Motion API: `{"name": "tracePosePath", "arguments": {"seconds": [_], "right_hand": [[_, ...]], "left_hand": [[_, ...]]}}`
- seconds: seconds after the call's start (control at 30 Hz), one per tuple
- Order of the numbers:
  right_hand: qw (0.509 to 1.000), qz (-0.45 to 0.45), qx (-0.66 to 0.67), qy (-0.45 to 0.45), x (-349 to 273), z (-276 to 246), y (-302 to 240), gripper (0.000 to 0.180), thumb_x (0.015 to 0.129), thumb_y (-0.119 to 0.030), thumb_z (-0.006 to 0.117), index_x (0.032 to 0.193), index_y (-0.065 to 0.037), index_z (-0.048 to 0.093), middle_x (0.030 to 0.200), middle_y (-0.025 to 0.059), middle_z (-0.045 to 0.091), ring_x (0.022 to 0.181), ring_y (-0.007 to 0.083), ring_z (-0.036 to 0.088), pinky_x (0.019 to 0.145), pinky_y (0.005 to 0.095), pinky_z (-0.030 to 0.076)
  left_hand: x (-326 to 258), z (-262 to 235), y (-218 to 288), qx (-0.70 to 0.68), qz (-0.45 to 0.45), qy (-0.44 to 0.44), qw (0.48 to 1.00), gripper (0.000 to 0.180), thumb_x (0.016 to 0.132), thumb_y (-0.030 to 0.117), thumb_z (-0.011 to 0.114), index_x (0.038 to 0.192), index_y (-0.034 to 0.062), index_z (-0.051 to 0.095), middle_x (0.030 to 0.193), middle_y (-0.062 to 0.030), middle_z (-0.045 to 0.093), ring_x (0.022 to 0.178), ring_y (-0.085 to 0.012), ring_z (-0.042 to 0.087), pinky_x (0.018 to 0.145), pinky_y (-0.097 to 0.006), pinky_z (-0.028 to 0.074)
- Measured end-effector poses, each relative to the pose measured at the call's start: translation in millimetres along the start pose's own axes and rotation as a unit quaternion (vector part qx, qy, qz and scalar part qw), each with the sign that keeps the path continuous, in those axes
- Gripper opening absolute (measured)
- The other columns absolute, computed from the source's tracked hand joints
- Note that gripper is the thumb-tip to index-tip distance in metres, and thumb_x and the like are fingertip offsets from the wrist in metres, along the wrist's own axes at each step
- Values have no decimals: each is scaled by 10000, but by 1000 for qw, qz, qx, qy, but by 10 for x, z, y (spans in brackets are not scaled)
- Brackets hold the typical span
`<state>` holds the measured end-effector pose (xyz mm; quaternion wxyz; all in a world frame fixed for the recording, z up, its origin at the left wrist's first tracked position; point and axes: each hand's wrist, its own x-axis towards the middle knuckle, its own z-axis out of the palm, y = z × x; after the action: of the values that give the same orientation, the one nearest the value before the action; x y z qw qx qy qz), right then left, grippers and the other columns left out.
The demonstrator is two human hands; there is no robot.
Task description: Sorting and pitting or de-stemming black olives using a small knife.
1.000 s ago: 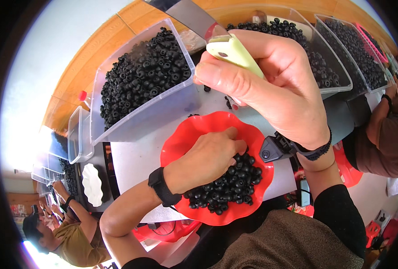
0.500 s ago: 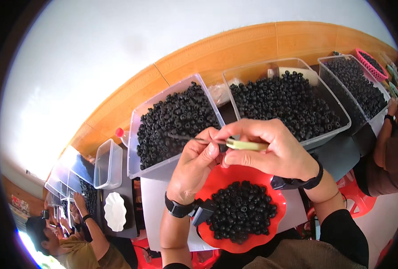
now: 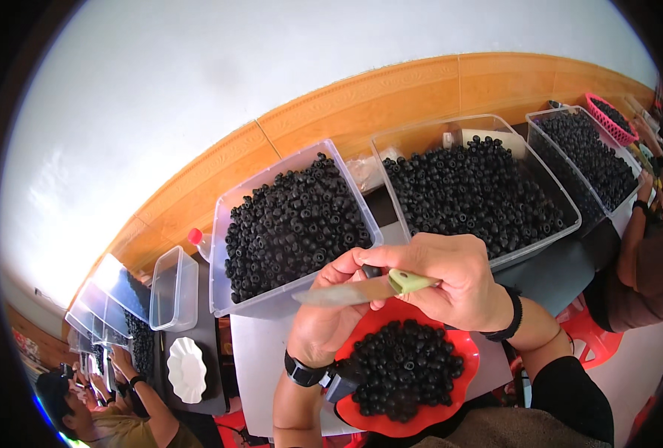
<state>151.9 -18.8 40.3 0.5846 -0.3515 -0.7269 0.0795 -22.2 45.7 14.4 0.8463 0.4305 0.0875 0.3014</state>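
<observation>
In my right hand [image 3: 458, 284] is a small knife [image 3: 339, 293] with a light green handle, its blade pointing left across the fingers of my left hand. My left hand [image 3: 321, 328] pinches a small black piece [image 3: 372, 271] near the knife's handle end, and the fingertips of both hands meet there. Below them, a red scalloped bowl [image 3: 469, 351] holds many small black rounded pieces [image 3: 406, 366]. Beyond my hands, a clear plastic bin [image 3: 230, 205] is heaped with similar black pieces that have holes.
Another clear bin [image 3: 496, 257] of black pieces stands behind my right hand, and a third bin [image 3: 552, 112] lies farther right by a pink basket [image 3: 629, 134]. An unfilled clear box [image 3: 174, 291] and a white scalloped dish [image 3: 187, 371] are left. People work at both sides.
The knife blade has turned broadside and come lower, now in front of my left fingers. My right hand has rotated and dropped slightly. Bins and bowl sit slightly lower in the view.
</observation>
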Motion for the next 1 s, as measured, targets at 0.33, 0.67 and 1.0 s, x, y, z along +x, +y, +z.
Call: {"name": "tracePosePath", "arguments": {"seconds": [0.33, 0.67, 1.0], "right_hand": [[973, -136, -183, 35, -107, 38, 75, 408, 643, -115, 783, 1043, -100, 704, 585, 5, 587, 461, 151, 545, 419, 257, 406], [994, -62, -87, 19, -1, 28, 43, 385, 683, -92, 749, 1055, -106, 654, 638, 22, 547, 525, 179, 568, 443, 282, 438], [998, 28, -56, 18, -5, -19, -15, 377, 709, -159, 790, 1034, -51, 633, 766, 73, 628, 569, 171, 603, 497, 255, 466]], "left_hand": [[-16, 84, -78, -67, 18, -21, 997, 234, 930, 223, 559, 1063, 30, 559, 929, -30, 597, 868, -115, 547, 806, -268, 450], [-47, 69, -39, -37, -13, 43, 998, 243, 914, 165, 582, 1115, 31, 560, 1028, -44, 618, 921, -126, 618, 839, -274, 509], [-48, -11, -23, 5, 52, 40, 998, 159, 893, 109, 602, 1034, 37, 581, 971, -63, 632, 898, -145, 621, 819, -284, 506]]}}
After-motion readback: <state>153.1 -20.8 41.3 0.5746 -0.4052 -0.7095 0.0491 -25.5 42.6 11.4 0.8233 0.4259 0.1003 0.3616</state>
